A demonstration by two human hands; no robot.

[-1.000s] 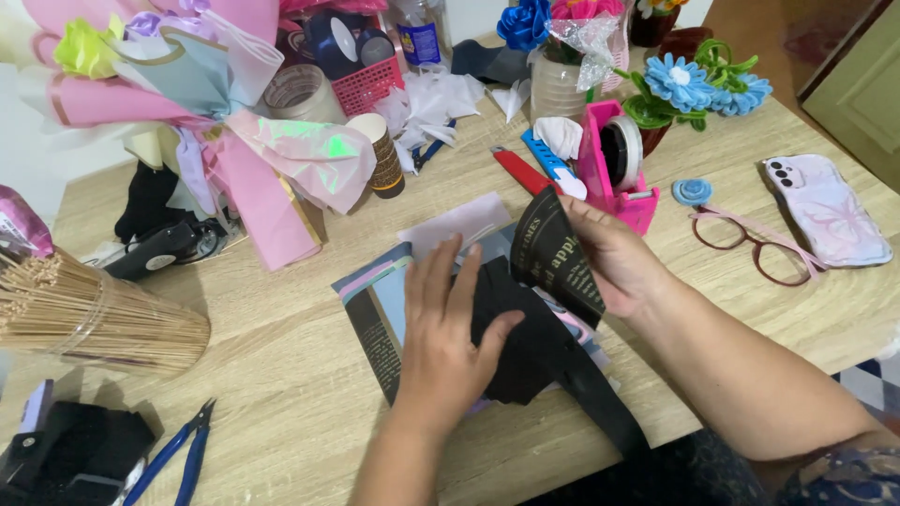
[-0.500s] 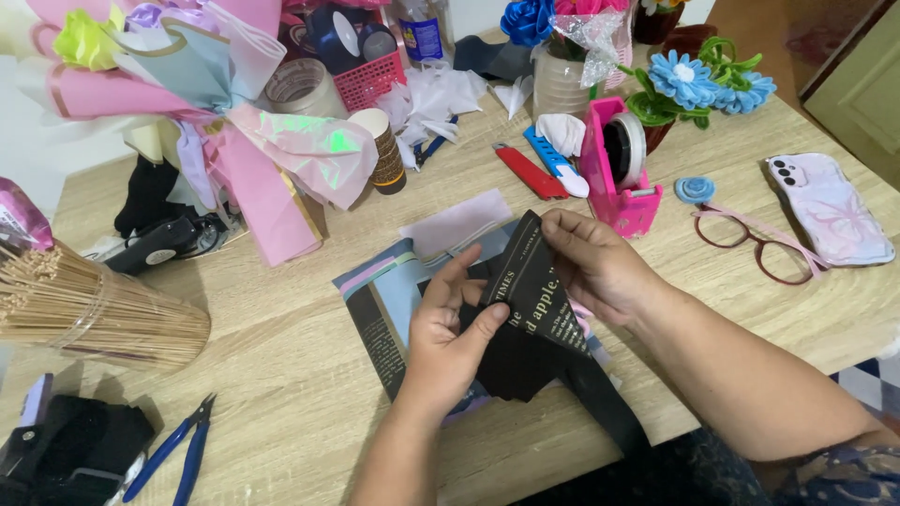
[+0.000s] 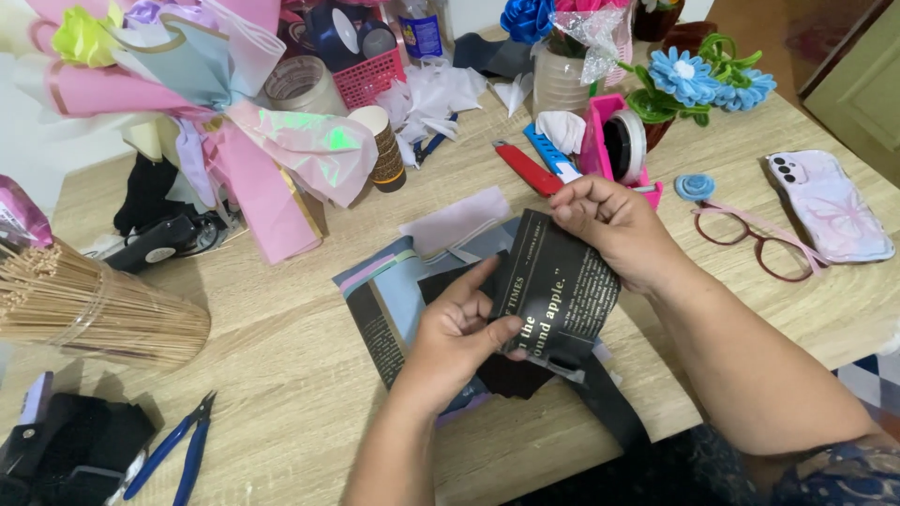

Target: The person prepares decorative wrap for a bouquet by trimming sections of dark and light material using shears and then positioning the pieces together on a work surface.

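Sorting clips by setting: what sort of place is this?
Probably a home craft table for bouquet making: wrapped paper bouquets, a bundle of thin wooden sticks, handmade blue flowers, and both hands folding black printed wrapping paper.

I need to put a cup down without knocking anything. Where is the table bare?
Bare wood lies between the bundle of sticks, the blue pliers and the paper stack. A smaller patch sits below the glasses and phone. The far side around the pink basket is crowded.
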